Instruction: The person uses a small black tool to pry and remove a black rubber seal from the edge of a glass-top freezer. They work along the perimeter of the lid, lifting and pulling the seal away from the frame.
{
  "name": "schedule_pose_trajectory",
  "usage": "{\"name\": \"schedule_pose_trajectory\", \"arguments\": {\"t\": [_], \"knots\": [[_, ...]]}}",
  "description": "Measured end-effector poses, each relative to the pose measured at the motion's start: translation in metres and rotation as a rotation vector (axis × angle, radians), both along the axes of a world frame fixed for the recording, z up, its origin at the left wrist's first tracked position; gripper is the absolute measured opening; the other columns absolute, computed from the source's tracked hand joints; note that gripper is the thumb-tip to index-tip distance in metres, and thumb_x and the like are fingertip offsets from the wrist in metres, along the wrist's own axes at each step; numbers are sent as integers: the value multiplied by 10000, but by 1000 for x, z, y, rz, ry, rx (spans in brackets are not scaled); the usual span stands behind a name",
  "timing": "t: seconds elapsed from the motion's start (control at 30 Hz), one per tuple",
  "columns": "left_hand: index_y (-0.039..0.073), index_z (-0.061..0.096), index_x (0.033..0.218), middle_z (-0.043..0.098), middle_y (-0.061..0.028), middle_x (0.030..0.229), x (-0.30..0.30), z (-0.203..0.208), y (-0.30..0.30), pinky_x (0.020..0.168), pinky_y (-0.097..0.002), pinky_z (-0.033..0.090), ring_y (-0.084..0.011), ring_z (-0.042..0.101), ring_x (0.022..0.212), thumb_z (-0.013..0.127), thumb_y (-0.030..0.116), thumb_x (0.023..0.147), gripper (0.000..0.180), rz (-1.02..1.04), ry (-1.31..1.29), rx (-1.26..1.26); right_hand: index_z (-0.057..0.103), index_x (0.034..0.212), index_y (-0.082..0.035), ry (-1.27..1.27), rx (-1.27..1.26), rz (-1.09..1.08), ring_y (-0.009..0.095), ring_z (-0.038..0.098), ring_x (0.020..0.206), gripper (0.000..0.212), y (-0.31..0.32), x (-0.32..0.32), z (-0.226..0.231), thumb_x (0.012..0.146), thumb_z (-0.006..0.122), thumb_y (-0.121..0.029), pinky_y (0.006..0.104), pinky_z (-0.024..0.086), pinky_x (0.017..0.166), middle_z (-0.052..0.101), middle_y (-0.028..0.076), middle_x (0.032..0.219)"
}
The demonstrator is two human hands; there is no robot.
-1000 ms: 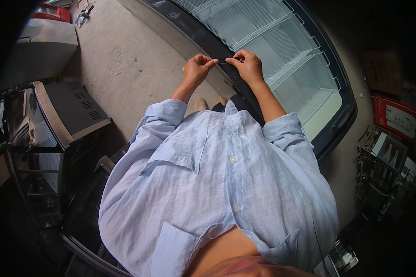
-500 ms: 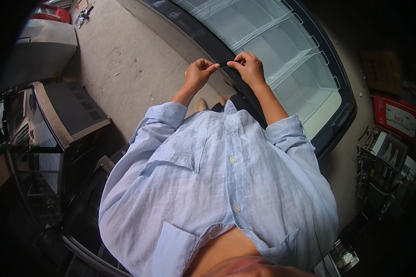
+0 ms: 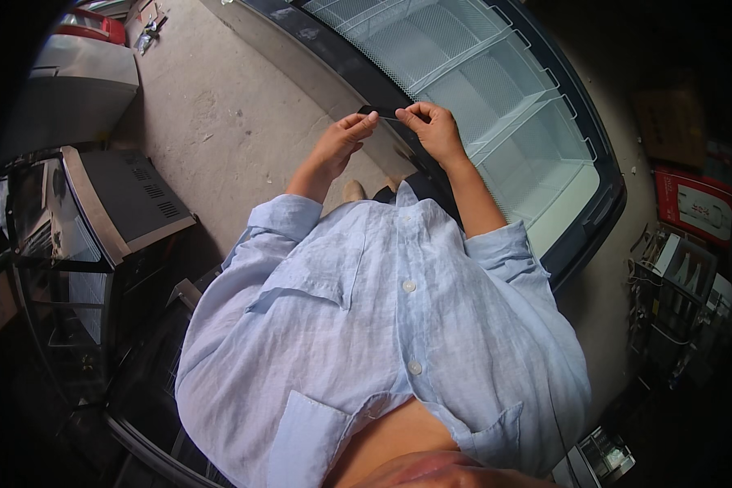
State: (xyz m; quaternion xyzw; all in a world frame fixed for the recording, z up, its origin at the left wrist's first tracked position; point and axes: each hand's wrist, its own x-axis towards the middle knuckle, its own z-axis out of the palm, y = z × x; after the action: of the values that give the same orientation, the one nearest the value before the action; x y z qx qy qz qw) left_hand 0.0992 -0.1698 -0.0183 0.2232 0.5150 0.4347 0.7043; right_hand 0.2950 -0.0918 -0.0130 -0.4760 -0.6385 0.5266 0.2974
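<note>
My left hand [image 3: 344, 142] and my right hand [image 3: 435, 132] are raised in front of my body, at the near side of a chest freezer. Between their pinched fingertips stretches a small, thin black strip [image 3: 379, 111]; a pale line runs along its lower edge. The left thumb and fingers close on one end, the right thumb and forefinger on the other. What the strip is made of is too small to tell. Beyond and to the right, the freezer's dark rim [image 3: 358, 61] surrounds white wire baskets [image 3: 472, 89].
A grey cabinet with vents [image 3: 142, 191] stands at the left, near a glass-fronted case [image 3: 65, 285]. Farther back is a white appliance [image 3: 81, 81]. To the right are a red box [image 3: 695, 203] and a rack of metal parts [image 3: 675, 272]. Concrete floor [image 3: 220, 106] lies left of the freezer.
My left hand has shifted slightly left and turned, with its fingers more spread below the thumb. More of the black strip now shows between the hands.
</note>
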Motion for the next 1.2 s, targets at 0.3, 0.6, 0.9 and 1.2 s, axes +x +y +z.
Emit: {"name": "schedule_pose_trajectory", "arguments": {"t": [0.3,0.6,0.9,1.2], "knots": [[129,657,1035,643,68,940,6,-6,-7,842,-256,373,-60,531,897,717,394,882,312,-1,192,20,690,790,-20,-15,70,-84,81,534,611,276,-25,-8,11,840,767,-281,270,434,577,642,9,664],[65,658,992,622,52,889,-30,-48,-28,833,-200,408,-62,540,875,600,369,974,310,209,398,232,666,746,-32,151,172,-418,31,462,575,290,-7,10,-2,864,757,-281,220,384,527,566,-60,623],[133,594,1158,592,-27,1056,-139,-70,-77,858,-337,407,-152,520,1000,619,474,922,415,-143,1429,-236,659,775,-31,227,100,-454,29,484,618,273,1,25,3,870,754,-268,203,395,579,585,-55,668],[196,440,1446,430,-44,1499,-137,-32,-62,1103,-464,279,-250,344,1401,539,554,929,637,122,666,-70,663,786,-31,175,83,-366,28,496,635,254,3,17,-3,873,752,-252,198,402,586,602,-54,695]]}}
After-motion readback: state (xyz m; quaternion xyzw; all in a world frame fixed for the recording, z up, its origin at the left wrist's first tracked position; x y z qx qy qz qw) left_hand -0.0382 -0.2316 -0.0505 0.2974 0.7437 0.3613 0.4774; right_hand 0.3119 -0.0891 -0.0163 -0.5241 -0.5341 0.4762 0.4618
